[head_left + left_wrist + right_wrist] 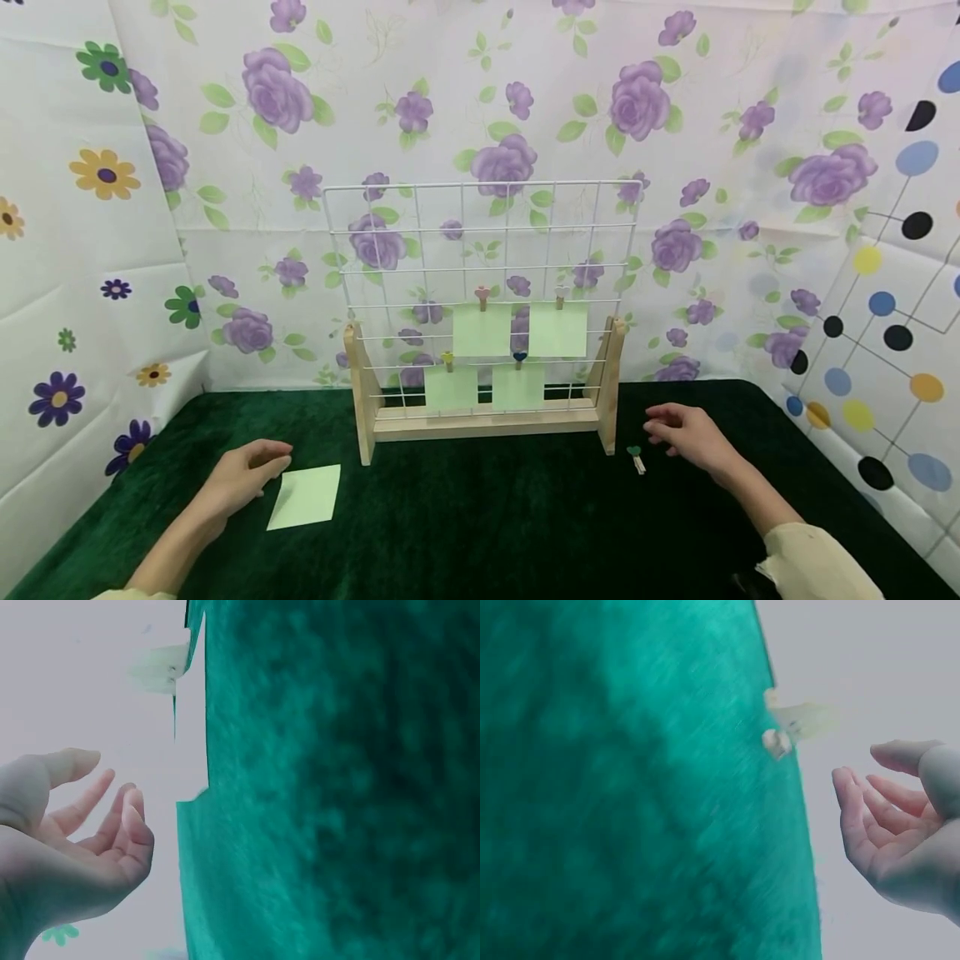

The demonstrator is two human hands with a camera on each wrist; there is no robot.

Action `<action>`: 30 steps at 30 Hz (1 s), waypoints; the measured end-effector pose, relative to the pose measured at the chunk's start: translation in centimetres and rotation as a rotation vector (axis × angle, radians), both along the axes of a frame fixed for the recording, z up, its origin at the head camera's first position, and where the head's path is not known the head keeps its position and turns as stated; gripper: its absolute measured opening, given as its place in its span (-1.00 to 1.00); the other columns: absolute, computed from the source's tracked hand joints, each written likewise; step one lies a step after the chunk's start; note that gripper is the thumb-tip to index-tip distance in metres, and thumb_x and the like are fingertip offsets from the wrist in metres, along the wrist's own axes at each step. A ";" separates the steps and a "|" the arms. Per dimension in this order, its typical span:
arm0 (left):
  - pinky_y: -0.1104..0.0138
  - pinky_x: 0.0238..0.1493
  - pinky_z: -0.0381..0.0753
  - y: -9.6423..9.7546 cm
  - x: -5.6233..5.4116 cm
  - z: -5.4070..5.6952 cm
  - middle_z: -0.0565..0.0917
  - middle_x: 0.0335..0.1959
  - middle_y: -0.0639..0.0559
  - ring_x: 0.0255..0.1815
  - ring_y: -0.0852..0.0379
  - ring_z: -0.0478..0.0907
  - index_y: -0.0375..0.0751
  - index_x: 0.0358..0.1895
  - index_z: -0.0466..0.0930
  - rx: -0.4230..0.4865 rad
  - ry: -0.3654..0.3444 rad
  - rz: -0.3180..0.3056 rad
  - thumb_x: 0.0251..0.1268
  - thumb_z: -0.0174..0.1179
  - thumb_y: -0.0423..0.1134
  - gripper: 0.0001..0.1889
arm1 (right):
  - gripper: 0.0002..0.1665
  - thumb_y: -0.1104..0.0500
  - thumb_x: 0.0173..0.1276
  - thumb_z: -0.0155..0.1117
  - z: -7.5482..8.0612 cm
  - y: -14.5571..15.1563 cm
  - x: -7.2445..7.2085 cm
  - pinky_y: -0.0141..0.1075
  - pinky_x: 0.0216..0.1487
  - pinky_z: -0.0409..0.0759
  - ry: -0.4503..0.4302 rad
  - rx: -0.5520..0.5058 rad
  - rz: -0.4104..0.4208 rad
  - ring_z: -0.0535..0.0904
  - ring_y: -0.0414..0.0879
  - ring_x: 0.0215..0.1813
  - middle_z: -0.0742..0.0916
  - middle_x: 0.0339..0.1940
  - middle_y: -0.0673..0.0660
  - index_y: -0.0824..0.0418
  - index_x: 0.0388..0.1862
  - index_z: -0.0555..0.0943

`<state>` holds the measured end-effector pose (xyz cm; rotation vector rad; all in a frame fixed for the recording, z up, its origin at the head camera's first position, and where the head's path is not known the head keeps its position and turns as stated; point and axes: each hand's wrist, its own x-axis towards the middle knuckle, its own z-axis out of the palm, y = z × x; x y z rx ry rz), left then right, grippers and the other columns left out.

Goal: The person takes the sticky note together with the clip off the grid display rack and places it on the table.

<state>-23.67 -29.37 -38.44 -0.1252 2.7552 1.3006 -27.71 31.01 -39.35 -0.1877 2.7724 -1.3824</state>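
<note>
A square pale green paper note point(306, 497) lies on the green cloth at the left. Just beyond its upper left corner hovers my left hand point(238, 477), fingers loosely bent and empty; the left wrist view shows a gap between the fingers and the note point(193, 727). On the right, a small clothespin point(637, 460) with a green heart lies on the cloth. Beside it, to the right, is my right hand point(692, 439), relaxed and holding nothing. Between the hands stands a white wire grid point(483, 227), with several pale green notes point(482, 332) clipped on by heart-topped clothespins point(482, 298).
Wooden legs point(363, 400) and a wooden crossbar point(487, 425) hold the grid upright on the dark green cloth point(465, 525). Behind it hangs a flowered sheet point(570, 83). Patterned sheets close off the left and right sides.
</note>
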 end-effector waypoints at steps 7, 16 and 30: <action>0.15 -0.18 0.56 2.6 0.6 1.1 0.50 0.11 -0.34 0.02 -0.17 0.49 -0.45 0.26 0.36 0.083 0.080 -0.051 0.50 0.01 -0.10 -0.51 | -0.52 0.12 0.50 0.10 2.1 -1.7 0.4 -0.14 -0.16 0.64 0.085 -0.070 0.006 0.60 0.17 0.00 0.64 0.05 0.38 0.46 0.21 0.43; 0.07 -0.01 0.57 5.6 0.3 2.7 0.41 0.25 -0.39 0.18 -0.25 0.44 -0.42 0.31 0.29 0.175 0.127 -0.118 0.53 -0.03 -0.17 -0.54 | -0.53 0.08 0.52 0.07 4.5 -4.3 0.6 -0.22 -0.12 0.62 0.181 -0.061 -0.026 0.59 0.06 -0.02 0.65 0.02 0.31 0.43 0.18 0.51; 0.05 0.07 0.52 10.0 -0.7 4.9 0.48 0.22 -0.31 0.14 -0.17 0.49 -0.40 0.30 0.33 0.274 0.154 -0.162 0.52 -0.01 -0.21 -0.57 | -0.53 0.04 0.51 0.10 7.3 -8.1 0.9 -0.04 0.01 0.59 0.234 -0.122 0.055 0.56 0.14 0.06 0.63 0.08 0.29 0.36 0.20 0.51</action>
